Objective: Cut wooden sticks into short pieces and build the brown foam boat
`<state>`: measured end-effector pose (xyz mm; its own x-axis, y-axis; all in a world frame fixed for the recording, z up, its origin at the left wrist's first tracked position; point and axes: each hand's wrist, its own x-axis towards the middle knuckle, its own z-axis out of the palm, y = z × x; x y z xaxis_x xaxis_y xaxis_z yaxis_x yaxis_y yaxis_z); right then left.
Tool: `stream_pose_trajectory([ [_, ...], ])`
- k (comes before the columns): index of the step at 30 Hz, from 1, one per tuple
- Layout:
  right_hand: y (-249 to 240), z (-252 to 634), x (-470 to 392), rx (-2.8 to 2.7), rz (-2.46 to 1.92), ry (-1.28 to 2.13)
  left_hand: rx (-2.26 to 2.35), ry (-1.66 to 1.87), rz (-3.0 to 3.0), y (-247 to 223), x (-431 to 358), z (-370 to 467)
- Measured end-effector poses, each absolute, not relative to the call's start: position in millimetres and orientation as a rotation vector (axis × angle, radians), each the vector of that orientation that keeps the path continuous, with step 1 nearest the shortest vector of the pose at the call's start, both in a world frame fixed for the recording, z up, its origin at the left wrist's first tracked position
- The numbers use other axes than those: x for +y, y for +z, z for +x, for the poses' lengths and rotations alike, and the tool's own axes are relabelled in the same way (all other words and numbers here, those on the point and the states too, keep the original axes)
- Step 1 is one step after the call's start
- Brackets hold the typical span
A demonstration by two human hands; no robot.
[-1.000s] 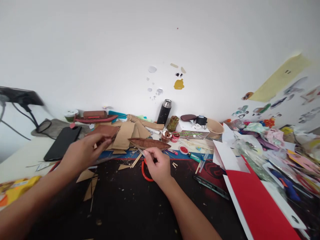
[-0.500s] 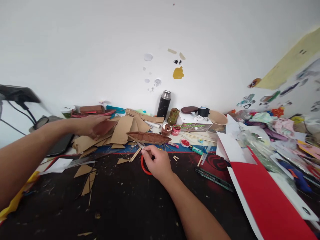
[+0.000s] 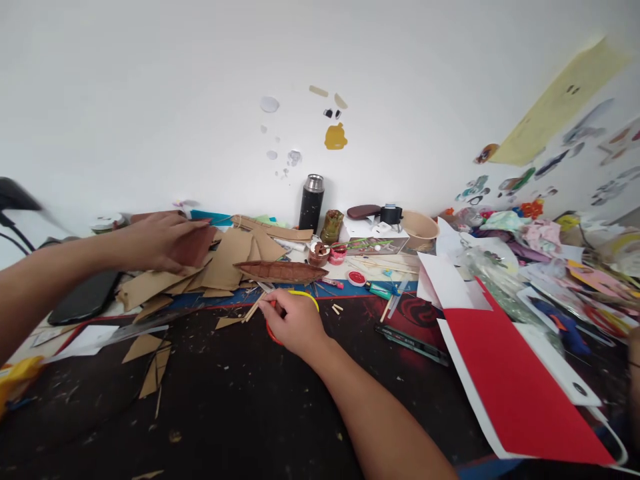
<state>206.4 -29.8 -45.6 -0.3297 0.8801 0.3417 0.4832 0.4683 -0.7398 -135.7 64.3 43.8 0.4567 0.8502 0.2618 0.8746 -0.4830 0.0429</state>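
Note:
My left hand (image 3: 157,241) reaches over the cardboard scraps at the back left. Its fingers and thumb are round a flat reddish-brown piece (image 3: 194,247), which looks like painted cardboard. Near the middle of the desk, my right hand (image 3: 296,321) is closed on a pair of scissors (image 3: 270,333) with red and yellow handles; the blades point away and to the left. Just beyond those blades lies a brown model boat hull (image 3: 281,270), long and pointed at both ends. Thin wooden sticks (image 3: 251,308) are beside my right fingertips.
A black flask (image 3: 311,205) stands against the wall. Small paint jars (image 3: 319,253) sit behind the hull. To the right lie a box cutter (image 3: 413,345), a glue tube (image 3: 379,291) and red card (image 3: 525,373). Cardboard offcuts (image 3: 145,348) are scattered on the left.
The view has turned slightly to the right, so things appear further left. The scissors have turned in my right hand, and a yellow handle loop now shows. My left hand stays at the reddish-brown piece.

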Motion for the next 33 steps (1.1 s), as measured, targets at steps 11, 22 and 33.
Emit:
stream_pose_trajectory([
  [11, -39, 213, -20, -1.488, -0.998, 1.372, -1.29, -0.348, -2.685, 36, -25, -43],
  [22, -30, 215, -20, -1.335, -0.846, 1.599, -1.235, -0.438, -2.669, 19, -44, -24],
  [33, -26, 219, -17, -1.065, -0.848, 1.621, -1.124, -0.558, -2.686, 24, -40, -25],
])
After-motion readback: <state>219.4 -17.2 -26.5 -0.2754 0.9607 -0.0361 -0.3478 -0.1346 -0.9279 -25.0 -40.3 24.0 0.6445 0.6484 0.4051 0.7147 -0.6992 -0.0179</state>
